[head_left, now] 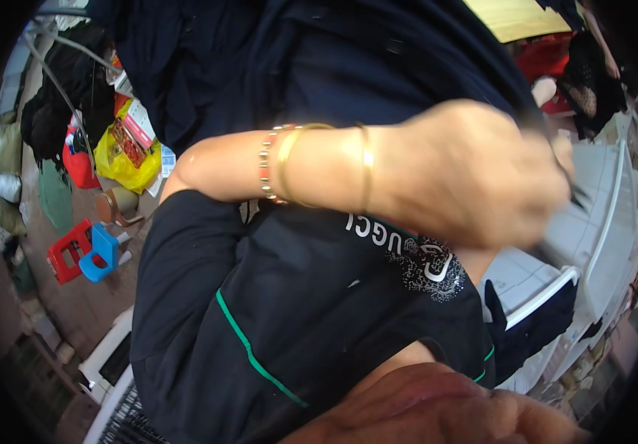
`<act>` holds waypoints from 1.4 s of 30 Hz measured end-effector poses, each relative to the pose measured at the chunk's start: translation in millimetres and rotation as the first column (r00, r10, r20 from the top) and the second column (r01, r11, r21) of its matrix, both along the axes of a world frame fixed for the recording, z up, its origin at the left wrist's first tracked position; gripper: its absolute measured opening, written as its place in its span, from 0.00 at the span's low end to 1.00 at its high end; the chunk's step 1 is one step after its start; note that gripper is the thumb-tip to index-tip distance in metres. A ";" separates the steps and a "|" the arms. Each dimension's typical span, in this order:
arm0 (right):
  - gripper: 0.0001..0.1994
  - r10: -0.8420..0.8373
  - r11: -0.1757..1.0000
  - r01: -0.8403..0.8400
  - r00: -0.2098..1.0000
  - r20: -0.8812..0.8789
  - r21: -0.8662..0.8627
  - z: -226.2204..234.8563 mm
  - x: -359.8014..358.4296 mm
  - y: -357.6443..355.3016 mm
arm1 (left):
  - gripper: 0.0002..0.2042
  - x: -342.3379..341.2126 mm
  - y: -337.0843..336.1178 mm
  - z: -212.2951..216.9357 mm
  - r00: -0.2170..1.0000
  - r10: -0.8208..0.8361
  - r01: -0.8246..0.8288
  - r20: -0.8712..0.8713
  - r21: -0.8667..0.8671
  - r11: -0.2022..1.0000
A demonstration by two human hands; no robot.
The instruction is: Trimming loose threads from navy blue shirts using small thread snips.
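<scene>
My left arm reaches across my body to the right, with gold bangles and a beaded bracelet (269,164) at the wrist. Motion blurs my left hand (474,177), but it looks curled closed like a fist; whatever it may hold is hidden. Behind its far side a bit of my right hand (564,154) seems to show, its fingers mostly covered. A small dark thing (576,194) sits just below there, too blurred to name. Dark navy cloth (311,66) spreads in broad folds beyond my arm.
To the left are a yellow plastic bag (126,166), a red stool (72,250), a blue stool (100,254) and rolled bundles (2,148). White panelled surfaces (589,200) stand at right, with dark cloth (533,325) hanging over an edge. A yellowish board (518,16) is at far right.
</scene>
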State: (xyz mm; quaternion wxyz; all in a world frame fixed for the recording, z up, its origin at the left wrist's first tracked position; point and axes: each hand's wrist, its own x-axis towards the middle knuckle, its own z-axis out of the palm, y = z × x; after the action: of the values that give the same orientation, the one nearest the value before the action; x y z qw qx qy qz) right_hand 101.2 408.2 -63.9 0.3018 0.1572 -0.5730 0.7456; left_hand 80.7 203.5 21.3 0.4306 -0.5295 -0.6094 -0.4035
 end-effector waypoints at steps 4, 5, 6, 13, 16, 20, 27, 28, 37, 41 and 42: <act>0.10 0.187 0.962 -0.132 0.957 0.221 -0.240 -52.2 -13.8 12.6 | 0.08 -32.6 -60.2 -16.4 0.974 0.180 -0.166 0.135 -0.109 0.980; 0.09 0.185 0.968 -0.125 0.942 0.281 -0.218 -63.0 -15.3 11.7 | 0.11 -31.9 -79.4 -12.3 0.943 0.244 -0.204 0.227 -0.188 0.961; 0.09 0.164 0.976 -0.101 0.923 0.347 -0.191 -74.4 -12.4 14.1 | 0.12 -38.7 -88.6 -13.8 0.916 0.281 -0.221 0.286 -0.226 0.949; 0.08 0.210 0.966 -0.256 0.870 0.447 0.045 -83.2 -16.6 0.0 | 0.13 -36.3 -130.0 -24.0 0.694 0.342 -0.153 0.634 -0.335 0.930; 0.10 0.166 0.938 -0.288 0.862 0.479 0.192 -73.7 -20.9 3.6 | 0.15 -38.8 -135.7 -25.9 0.757 0.400 -0.157 0.517 -0.450 0.879; 0.17 -0.057 0.854 -0.217 0.863 0.501 0.472 -33.3 -20.9 4.6 | 0.16 -46.0 -133.0 -26.2 0.794 0.372 -0.155 0.480 -0.432 0.889; 0.25 -0.315 0.725 -0.012 0.883 0.347 0.689 9.6 -22.3 5.3 | 0.15 -54.8 -123.2 -18.4 0.688 0.469 -0.048 0.554 -0.610 0.791; 0.27 -0.179 0.845 0.004 0.944 0.276 0.535 -16.5 -37.8 8.5 | 0.15 -49.5 -124.1 -5.4 0.685 0.482 -0.053 0.546 -0.623 0.780; 0.24 -0.201 0.862 0.006 0.922 0.331 0.507 2.6 -15.9 -10.8 | 0.12 -120.0 -139.6 -58.9 0.816 0.312 0.094 0.487 -0.644 0.760; 0.25 -0.212 0.840 0.009 0.926 0.312 0.542 -1.4 -20.9 -14.1 | 0.09 -99.4 -138.4 -45.4 0.791 0.317 0.064 0.522 -0.587 0.807; 0.25 -0.201 0.843 0.007 0.932 0.302 0.538 -0.9 -23.6 -14.4 | 0.08 -93.4 -137.9 -39.9 0.785 0.320 0.054 0.530 -0.574 0.817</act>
State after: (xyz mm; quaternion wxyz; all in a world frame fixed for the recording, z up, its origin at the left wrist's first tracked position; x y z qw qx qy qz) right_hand 77.6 393.8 -64.9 0.1819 0.0683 -0.8074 0.5571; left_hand -12.8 65.6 -18.6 0.0666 -0.4279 -0.8423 -0.3208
